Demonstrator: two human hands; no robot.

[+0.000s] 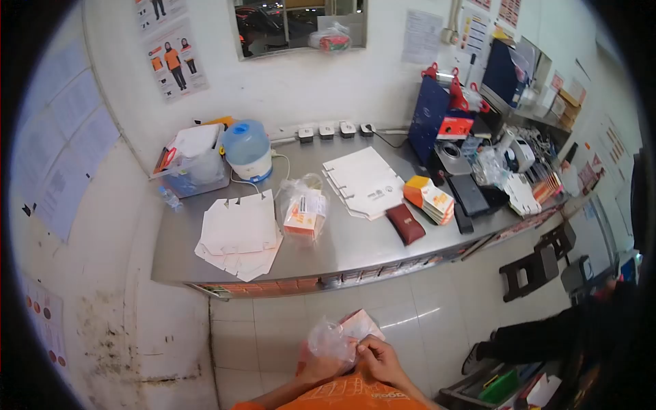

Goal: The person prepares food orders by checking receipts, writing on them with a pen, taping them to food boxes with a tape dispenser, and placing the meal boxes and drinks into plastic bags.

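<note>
Close to my body, at the bottom of the head view, both hands work at a clear plastic bag (326, 337). My right hand (383, 359) pinches the bag's edge, fingers closed. My left hand (326, 367) is beside it, partly covered by the crumpled plastic, and its fingers look closed on the bag. A small white and orange-red carton (363, 325) shows just beyond my hands; whether it lies inside the bag I cannot tell.
Ahead stands a metal table (307, 263) holding flat white cartons (239, 225), a bagged orange box (304, 217), a brown pouch (405, 224) and folded orange cartons (429, 199). To the right are a dark stool (529, 271) and a person's leg (533, 335).
</note>
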